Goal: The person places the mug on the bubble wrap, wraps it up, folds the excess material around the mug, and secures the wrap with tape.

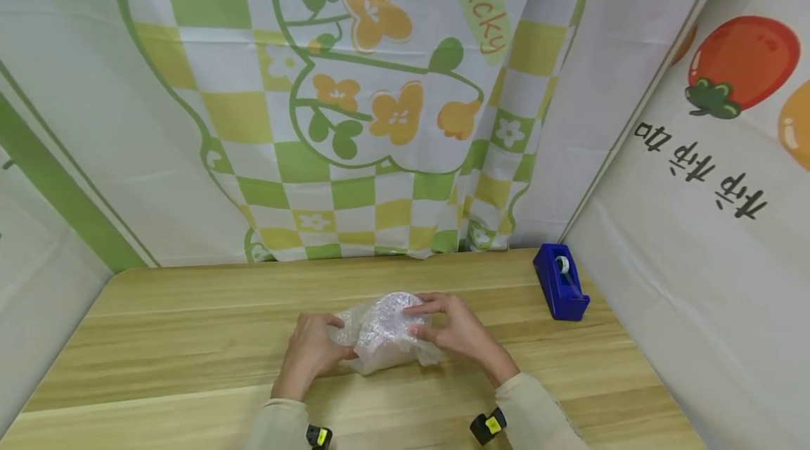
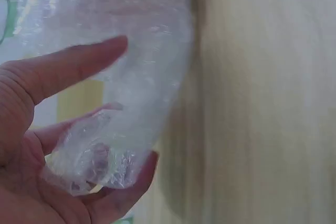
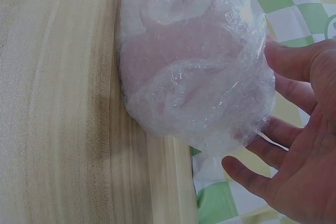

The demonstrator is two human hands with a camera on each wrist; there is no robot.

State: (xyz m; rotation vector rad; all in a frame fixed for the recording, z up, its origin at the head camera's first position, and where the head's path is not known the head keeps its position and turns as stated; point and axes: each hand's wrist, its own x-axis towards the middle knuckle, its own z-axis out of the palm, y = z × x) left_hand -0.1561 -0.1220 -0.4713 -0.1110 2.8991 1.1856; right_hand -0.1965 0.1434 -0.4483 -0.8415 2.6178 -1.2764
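Observation:
A bundle of clear bubble wrap [image 1: 387, 330] lies on the wooden table, between both hands. Through the plastic a pinkish object shows, with a rounded, paler area at one end in the right wrist view; its kind is hidden by the wrap. My left hand [image 1: 311, 350] holds the loose left end of the wrap [image 2: 100, 156], its fingers curving round behind the crumpled plastic and the thumb stretched across in front. On the other side, my right hand [image 1: 458, 330] grips the bundle's right end, thumb and fingers spread around the wrap [image 3: 194, 77].
A blue tape dispenser [image 1: 560, 285] with a roll of tape stands at the table's back right. Behind the wooden table [image 1: 177, 337] hangs a green-and-yellow checked cloth [image 1: 380, 204]. A white printed sheet [image 1: 709, 260] rises along the right side.

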